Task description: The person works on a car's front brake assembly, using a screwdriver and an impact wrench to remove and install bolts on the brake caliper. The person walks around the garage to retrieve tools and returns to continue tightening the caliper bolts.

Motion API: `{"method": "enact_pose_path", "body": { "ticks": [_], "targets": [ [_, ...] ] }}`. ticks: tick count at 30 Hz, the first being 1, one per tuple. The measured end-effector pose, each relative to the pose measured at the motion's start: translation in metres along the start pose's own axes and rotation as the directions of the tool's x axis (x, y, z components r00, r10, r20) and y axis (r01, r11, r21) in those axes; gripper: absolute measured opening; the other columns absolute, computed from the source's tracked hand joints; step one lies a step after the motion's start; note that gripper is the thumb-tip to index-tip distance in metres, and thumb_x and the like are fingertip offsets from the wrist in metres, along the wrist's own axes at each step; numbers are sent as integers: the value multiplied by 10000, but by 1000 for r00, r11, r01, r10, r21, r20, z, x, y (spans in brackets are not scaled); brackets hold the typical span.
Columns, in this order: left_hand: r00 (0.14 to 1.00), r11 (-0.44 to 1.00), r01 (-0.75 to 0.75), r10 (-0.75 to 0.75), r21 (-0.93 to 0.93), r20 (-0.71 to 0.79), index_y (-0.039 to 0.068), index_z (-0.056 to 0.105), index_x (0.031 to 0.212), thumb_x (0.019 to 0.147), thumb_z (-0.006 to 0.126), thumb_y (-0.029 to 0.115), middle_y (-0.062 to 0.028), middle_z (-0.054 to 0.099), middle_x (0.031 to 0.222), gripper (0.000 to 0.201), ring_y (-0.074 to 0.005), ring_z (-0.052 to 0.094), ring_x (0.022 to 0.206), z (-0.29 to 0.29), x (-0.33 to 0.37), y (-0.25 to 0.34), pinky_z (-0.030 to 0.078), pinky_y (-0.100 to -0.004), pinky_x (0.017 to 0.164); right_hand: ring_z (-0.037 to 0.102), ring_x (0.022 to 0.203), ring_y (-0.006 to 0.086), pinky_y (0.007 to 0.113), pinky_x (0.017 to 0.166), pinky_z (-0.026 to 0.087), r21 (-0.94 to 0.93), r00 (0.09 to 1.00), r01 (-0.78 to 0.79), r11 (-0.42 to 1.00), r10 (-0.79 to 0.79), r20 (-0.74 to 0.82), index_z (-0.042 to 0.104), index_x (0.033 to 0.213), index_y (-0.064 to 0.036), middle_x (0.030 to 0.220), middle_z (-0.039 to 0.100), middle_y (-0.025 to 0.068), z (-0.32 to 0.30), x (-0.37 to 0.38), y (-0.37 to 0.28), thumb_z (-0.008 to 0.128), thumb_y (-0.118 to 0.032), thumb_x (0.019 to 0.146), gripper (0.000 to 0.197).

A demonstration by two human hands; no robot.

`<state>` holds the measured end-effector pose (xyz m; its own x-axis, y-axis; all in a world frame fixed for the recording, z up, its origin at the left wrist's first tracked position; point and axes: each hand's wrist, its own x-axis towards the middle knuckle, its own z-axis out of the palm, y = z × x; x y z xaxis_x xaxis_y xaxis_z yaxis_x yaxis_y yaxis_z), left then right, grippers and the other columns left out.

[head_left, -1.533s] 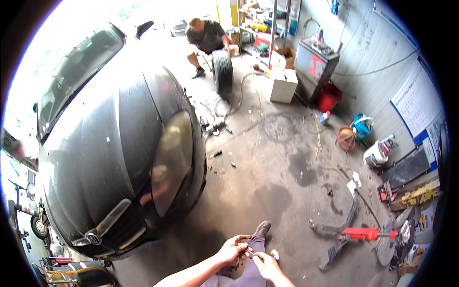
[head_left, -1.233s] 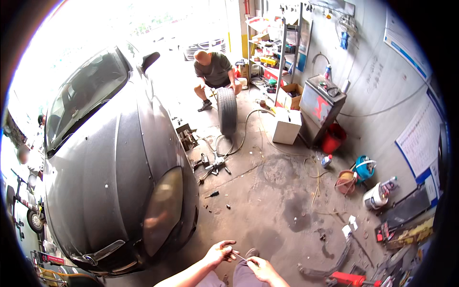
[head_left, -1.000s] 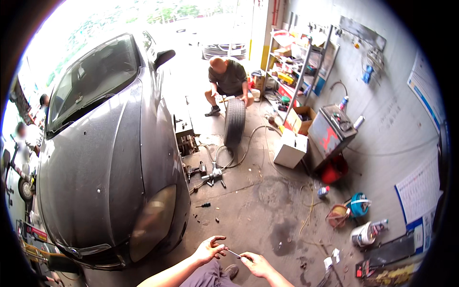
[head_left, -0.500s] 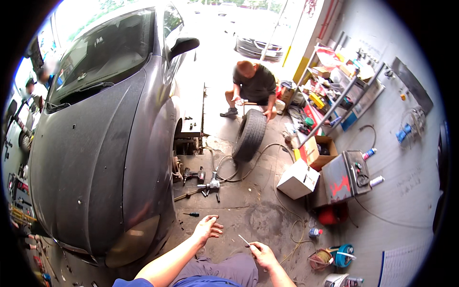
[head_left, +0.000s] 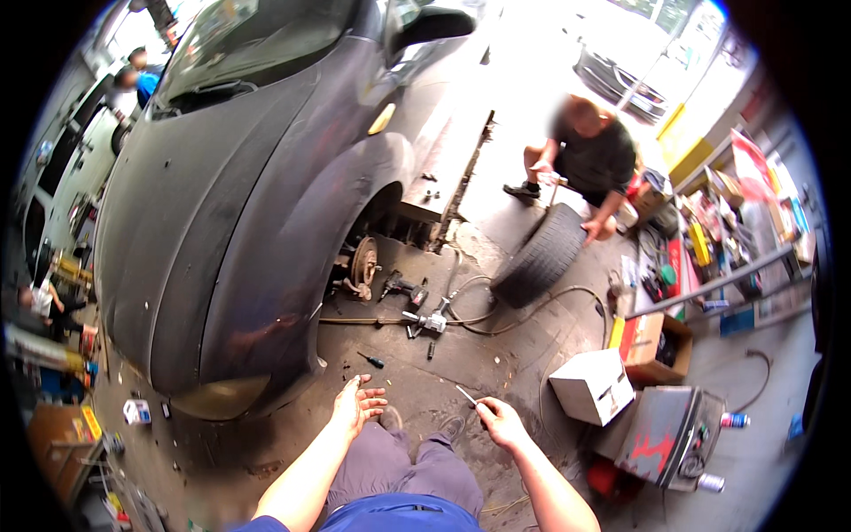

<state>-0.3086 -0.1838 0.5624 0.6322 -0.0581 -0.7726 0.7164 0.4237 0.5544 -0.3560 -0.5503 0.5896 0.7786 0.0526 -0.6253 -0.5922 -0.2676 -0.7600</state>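
My left hand [head_left: 357, 406] is held out over the floor with its fingers apart and nothing in it. To its right, my right hand [head_left: 502, 421] pinches a thin pale stick [head_left: 466, 395], which points up and to the left; its exact kind is not clear. A screwdriver [head_left: 372, 361] with a dark handle lies on the floor beyond my left hand. Farther off are a cordless impact wrench [head_left: 404, 289] and a silver air impact wrench [head_left: 431, 321] on its hose. The dark car [head_left: 239, 213] at left has its front wheel off, baring the brake disc [head_left: 364, 262].
A crouching person [head_left: 589, 155] steadies an upright tyre [head_left: 541, 254] with one hand. An air hose [head_left: 576, 291] winds over the floor. At right stand a white box [head_left: 592, 387], a cardboard box [head_left: 658, 346], a grey metal cabinet [head_left: 669, 434] and a loaded shelf rack [head_left: 718, 293].
The view has turned and tilted, so the car, tyre and tools sit differently in it. My left hand stays open, and my right hand keeps its pinch on the pale stick.
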Motion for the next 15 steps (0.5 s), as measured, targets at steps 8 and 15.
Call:
{"method": "enact_pose_path", "body": {
  "ticks": [8,15],
  "targets": [
    [991,987,-3,-18,-158,-131,122,500,1401,1107,399,451,-203,723,1115,453,-309,723,897,1,75,8,564,-440,766,611,864,119,292,817,512,-146,993,77,986,-62,100,659,1281,-26,961,694,56,-6,136,-85,654,-231,1021,331],
    [984,966,-21,-26,-257,-178,134,497,1411,1100,425,478,-196,704,1127,470,-292,709,904,-16,186,16,560,-430,771,691,995,215,336,920,527,-251,971,142,957,-86,222,653,1294,-20,1061,737,149,39,264,-96,639,-229,1017,347]
  ]
}}
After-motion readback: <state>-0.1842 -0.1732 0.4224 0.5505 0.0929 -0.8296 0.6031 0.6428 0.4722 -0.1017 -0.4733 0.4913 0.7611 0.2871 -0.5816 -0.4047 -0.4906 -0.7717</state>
